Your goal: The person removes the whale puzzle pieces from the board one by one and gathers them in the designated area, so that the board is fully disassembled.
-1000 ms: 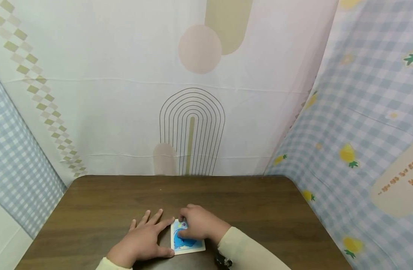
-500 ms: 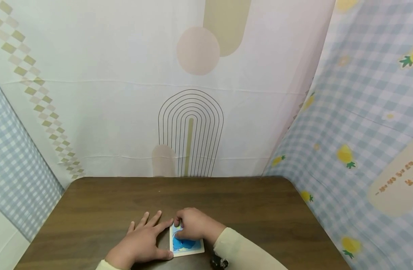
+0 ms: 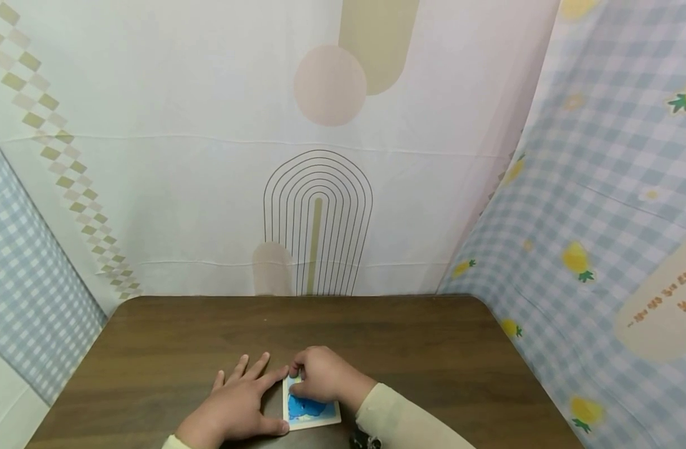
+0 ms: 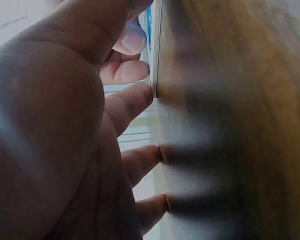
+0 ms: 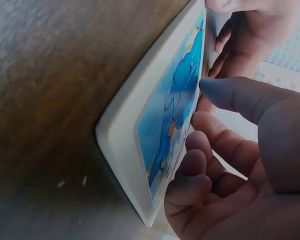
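A small flat picture board [image 3: 309,410] with a pale border and a blue cartoon figure lies on the table. Its shape looks like a tray puzzle, but separate pieces cannot be made out. My left hand [image 3: 231,405] is spread flat, thumb and index fingertips touching the board's left edge. Over the board's upper part, my right hand [image 3: 323,377] has its fingers curled. In the right wrist view, the thumb and index finger of this hand [image 5: 285,145] touch the picture side [image 5: 165,125], slightly apart. Whether they pinch anything is hidden.
The brown wooden table [image 3: 433,349] reaches back to a pale patterned cloth [image 3: 208,187]. Blue checked cloth [image 3: 545,249] hangs along the right side, and similar cloth [image 3: 23,224] covers the left. A small dark object [image 3: 365,441] shows beneath the right sleeve.
The right hand's index finger has drawn slightly left and nearer the thumb over the board. My left hand stays at the left edge, and the view has shifted slightly.
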Demonstrator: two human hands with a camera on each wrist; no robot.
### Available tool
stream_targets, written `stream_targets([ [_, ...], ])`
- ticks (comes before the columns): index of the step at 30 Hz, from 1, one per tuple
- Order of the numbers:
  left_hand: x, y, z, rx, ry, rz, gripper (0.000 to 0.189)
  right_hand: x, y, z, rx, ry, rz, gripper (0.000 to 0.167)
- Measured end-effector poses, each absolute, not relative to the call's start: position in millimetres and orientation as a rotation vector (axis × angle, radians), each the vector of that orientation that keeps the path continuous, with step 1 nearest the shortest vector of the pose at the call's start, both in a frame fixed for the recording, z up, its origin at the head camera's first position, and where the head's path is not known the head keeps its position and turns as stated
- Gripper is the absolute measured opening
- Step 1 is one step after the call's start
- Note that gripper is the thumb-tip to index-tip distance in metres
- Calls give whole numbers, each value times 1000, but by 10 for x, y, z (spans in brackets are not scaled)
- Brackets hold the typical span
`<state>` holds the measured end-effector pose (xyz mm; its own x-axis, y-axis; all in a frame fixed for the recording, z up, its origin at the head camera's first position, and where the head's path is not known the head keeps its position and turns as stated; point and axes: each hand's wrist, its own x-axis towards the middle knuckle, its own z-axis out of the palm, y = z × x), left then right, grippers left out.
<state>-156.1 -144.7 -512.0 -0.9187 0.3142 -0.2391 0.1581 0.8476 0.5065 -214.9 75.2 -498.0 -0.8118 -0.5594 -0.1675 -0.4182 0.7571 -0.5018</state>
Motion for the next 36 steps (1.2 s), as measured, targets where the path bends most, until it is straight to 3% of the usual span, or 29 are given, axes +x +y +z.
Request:
stream_targets([
  [18,-1551,-1441,-5120,358,2730,701,103,-2143,724,-4982,-728,2643,-656,12],
  [27,-1552,-1433,-5115,355,2735,684,105,-2058,772,-4967,-822,2838,-408,31],
  [36,-1547,-1442,-5123,344,2723,682,106,-1967,794,-4977,-951,2871,-347,29],
])
